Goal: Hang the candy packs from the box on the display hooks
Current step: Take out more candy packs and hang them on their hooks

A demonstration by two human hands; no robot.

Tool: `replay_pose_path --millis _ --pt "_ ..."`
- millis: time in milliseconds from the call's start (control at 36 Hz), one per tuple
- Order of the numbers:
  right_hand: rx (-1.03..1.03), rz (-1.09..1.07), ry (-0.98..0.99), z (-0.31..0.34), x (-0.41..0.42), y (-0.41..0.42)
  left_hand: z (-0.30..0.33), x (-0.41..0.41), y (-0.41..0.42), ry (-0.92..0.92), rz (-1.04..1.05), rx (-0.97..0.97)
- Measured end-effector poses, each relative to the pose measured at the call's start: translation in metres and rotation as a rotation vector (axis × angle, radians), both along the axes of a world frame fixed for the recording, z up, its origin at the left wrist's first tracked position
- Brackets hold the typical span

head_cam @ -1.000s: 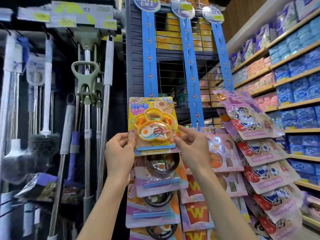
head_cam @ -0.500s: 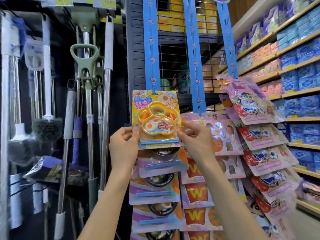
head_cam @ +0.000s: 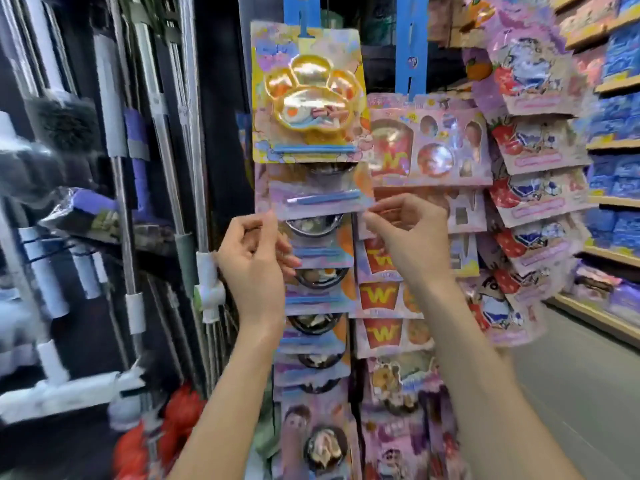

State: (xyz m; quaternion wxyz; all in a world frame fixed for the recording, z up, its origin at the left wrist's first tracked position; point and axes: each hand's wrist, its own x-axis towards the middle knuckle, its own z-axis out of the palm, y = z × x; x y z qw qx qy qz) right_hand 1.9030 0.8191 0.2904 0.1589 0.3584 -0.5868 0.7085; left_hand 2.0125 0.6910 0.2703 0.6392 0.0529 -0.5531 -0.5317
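Yellow cardboard candy pack with a paw-shaped plastic tray [head_cam: 306,93] is hanging at the top of the left blue plastic display strip [head_cam: 300,10].

Below that pack, the left hand [head_cam: 254,268] and right hand [head_cam: 410,237] are hovering loosely curled, pinching nothing, apparently just letting go so it hangs free. Two blue strips are showing; beneath the pack roughly six bowl packs [head_cam: 317,199] are overlapping downward, though blur makes the count uncertain.

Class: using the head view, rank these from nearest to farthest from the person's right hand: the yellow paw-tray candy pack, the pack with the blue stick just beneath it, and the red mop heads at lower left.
From the right hand:
1. Pack with the blue stick, just up-left of the fingertips.
2. Yellow paw-tray candy pack, higher, hanging on the blue strip.
3. Red mop heads, far down at lower left.
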Motion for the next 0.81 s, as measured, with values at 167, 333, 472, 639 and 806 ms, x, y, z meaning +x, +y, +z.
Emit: replay_pose_path --millis 167,333,472,639,806 --pt "0.093 0.081 -0.059 -0.066 0.014 0.026 -0.072 0.001 0.026 -0.095 -0.203 0.07" --pt "0.279 0.118 -0.228 -0.165 0.015 0.061 -0.172 -0.004 0.046 -0.331 -0.288 0.201" --pt "0.431 0.127 -0.408 -0.251 0.022 0.087 -0.264 -0.004 0.06 -0.565 -0.341 0.331" --pt "0.609 0.156 -0.679 -0.352 0.036 0.111 -0.353 0.011 0.079 -1.016 -0.536 0.494" --pt "0.684 0.156 -0.994 -0.43 0.059 0.129 -0.44 0.028 0.097 -1.358 -0.701 0.657"
